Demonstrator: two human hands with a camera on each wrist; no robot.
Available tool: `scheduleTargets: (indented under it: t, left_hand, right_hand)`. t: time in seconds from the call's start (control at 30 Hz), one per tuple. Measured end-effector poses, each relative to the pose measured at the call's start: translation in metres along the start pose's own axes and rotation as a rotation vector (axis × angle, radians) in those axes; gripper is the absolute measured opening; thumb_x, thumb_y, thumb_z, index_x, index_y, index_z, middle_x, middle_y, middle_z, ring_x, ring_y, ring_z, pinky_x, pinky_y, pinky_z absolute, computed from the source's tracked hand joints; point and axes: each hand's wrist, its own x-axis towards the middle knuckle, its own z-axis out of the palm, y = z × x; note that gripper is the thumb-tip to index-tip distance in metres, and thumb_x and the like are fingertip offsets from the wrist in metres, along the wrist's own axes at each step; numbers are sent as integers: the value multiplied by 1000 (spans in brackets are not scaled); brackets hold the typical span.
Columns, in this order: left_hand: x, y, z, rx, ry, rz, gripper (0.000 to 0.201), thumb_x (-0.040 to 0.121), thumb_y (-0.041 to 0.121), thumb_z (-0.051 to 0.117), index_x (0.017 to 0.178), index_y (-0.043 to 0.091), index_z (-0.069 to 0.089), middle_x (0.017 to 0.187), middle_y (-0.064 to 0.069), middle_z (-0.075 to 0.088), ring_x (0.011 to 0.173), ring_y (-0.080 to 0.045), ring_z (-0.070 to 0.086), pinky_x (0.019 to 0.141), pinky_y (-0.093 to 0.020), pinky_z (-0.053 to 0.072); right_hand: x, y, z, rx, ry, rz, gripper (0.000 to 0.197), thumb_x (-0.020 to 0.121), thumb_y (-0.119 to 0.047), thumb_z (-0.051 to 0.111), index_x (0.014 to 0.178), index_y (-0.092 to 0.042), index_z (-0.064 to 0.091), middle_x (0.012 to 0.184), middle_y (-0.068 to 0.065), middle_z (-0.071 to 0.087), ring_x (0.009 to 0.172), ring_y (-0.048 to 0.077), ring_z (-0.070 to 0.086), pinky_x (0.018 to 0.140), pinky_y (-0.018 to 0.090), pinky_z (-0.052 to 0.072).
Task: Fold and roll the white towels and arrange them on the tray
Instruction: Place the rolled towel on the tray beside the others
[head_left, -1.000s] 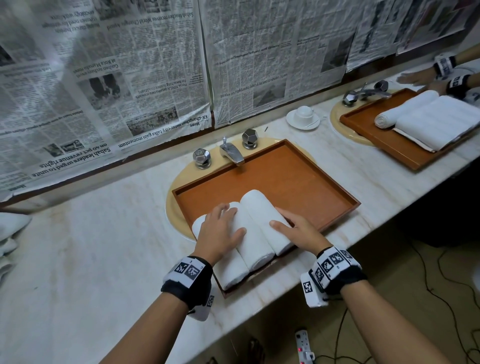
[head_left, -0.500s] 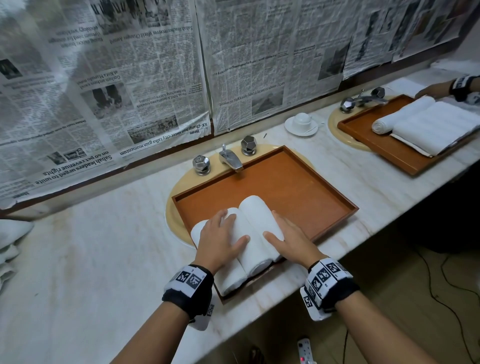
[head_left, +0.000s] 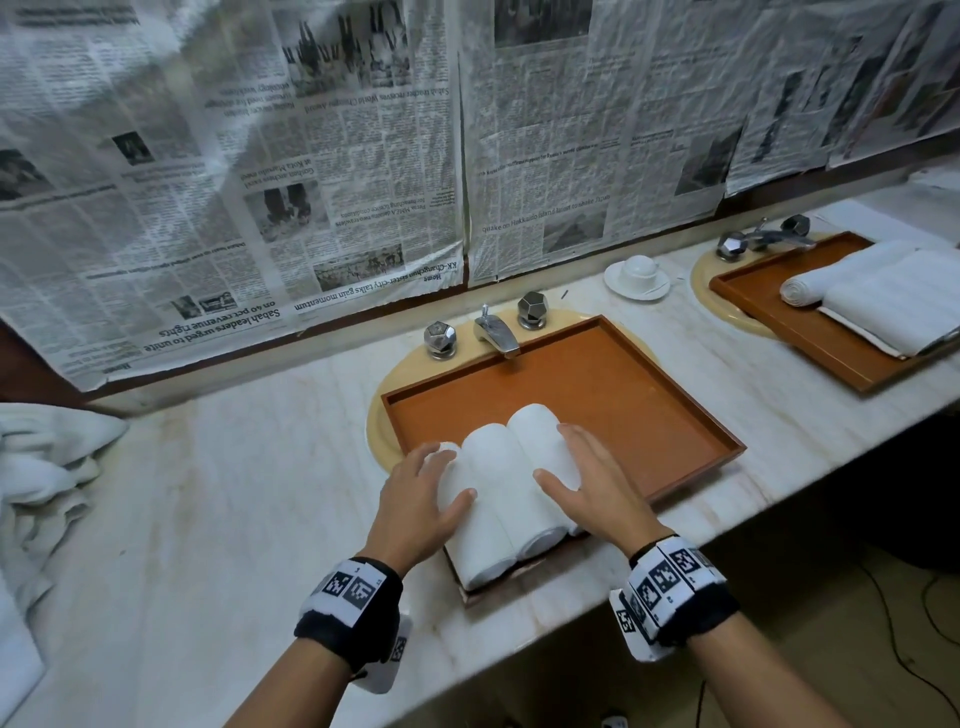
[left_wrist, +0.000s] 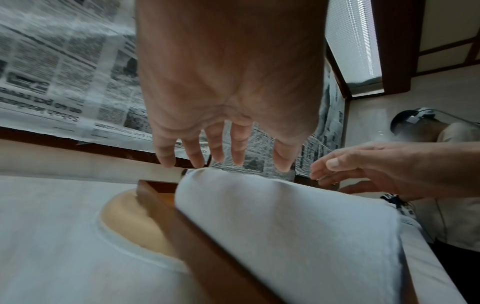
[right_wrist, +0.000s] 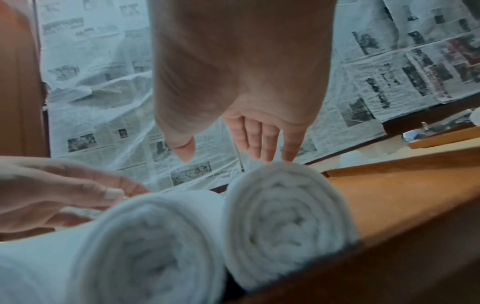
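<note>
Three rolled white towels lie side by side in the near left corner of the brown tray (head_left: 675, 415): the left roll (head_left: 480, 561), the middle roll (head_left: 501, 483) and the right roll (head_left: 537, 436). My left hand (head_left: 423, 488) lies open over the left roll with its fingers spread. On the other side, my right hand (head_left: 584, 480) lies open along the right roll. In the left wrist view my left hand's straight fingers (left_wrist: 215, 152) hover just above a towel (left_wrist: 285, 226). In the right wrist view my right hand's fingertips (right_wrist: 288, 156) touch the top of the right roll (right_wrist: 288, 222).
The tray sits over a sink below a tap (head_left: 496, 332). A pile of loose white towels (head_left: 47, 467) lies at the far left of the marble counter. A cup and saucer (head_left: 638, 270) and a second tray (head_left: 769, 322) with towels stand to the right. Newspaper covers the wall.
My left hand has slid left off the middle roll, and my right hand has moved forward along the right roll. The other person's hands have left the far right.
</note>
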Motion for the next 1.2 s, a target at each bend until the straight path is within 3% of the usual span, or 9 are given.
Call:
scheduleTargets:
  t: [0.2, 0.33, 0.43, 0.53, 0.67, 0.87, 1.07, 1.2]
  left_hand:
    - [-42, -48, -28, -19, 63, -92, 63, 89, 60, 54, 143, 30, 45, 151, 7, 39, 136, -19, 38, 110, -40, 37]
    - [-85, -90, -57, -11, 102, -149, 69, 86, 67, 46, 144, 31, 44, 150, 9, 40, 136, -19, 38, 111, -41, 36]
    - [-122, -127, -81, 15, 114, -204, 80, 79, 75, 33, 145, 31, 43, 151, 9, 39, 137, -20, 37, 112, -41, 34]
    - [-165, -169, -105, 27, 144, -262, 88, 74, 78, 26, 146, 30, 43, 152, 8, 39, 139, -20, 36, 113, -41, 34]
    - [-219, -217, -136, 61, 183, -342, 88, 75, 77, 25, 146, 29, 43, 152, 7, 39, 139, -21, 36, 112, -41, 34]
    - [-272, -261, -166, 67, 238, -451, 70, 88, 66, 45, 147, 29, 41, 153, 7, 37, 140, -21, 34, 113, -42, 33]
    - [-297, -289, -187, 85, 309, -529, 88, 75, 76, 24, 146, 28, 43, 151, 6, 39, 139, -21, 35, 111, -41, 34]
    - [-298, -310, -204, 103, 384, -567, 66, 90, 60, 51, 146, 26, 45, 152, 2, 39, 139, -23, 36, 111, -42, 33]
  right_hand:
    - [0, -61, 17, -89, -27, -116, 70, 94, -51, 56, 151, -19, 33, 156, -3, 34, 143, 13, 28, 117, 31, 24]
    - [-9, -107, 49, -181, -66, -193, 74, 92, -59, 51, 151, -18, 35, 156, -1, 36, 144, 14, 29, 119, 30, 23]
    - [-21, -142, 81, -236, -101, -268, 83, 85, -70, 38, 149, -17, 38, 154, 0, 39, 142, 16, 33, 117, 29, 24]
    - [-35, -185, 116, -241, -152, -291, 79, 89, -67, 44, 152, -20, 33, 157, -3, 33, 145, 15, 28, 118, 31, 24]
    - [-51, -241, 165, -275, -220, -389, 92, 80, -76, 26, 153, -20, 31, 160, -3, 30, 146, 13, 25, 118, 27, 17]
    - [-68, -313, 219, -278, -330, -508, 77, 95, -63, 44, 156, -21, 23, 162, -4, 22, 148, 13, 20, 120, 28, 14]
    - [-61, -368, 259, -257, -399, -613, 76, 95, -62, 45, 156, -20, 26, 162, -3, 25, 147, 15, 23, 120, 30, 19]
    - [-42, -394, 285, -196, -446, -624, 71, 98, -57, 44, 155, -19, 28, 161, -2, 27, 147, 14, 24, 118, 28, 20]
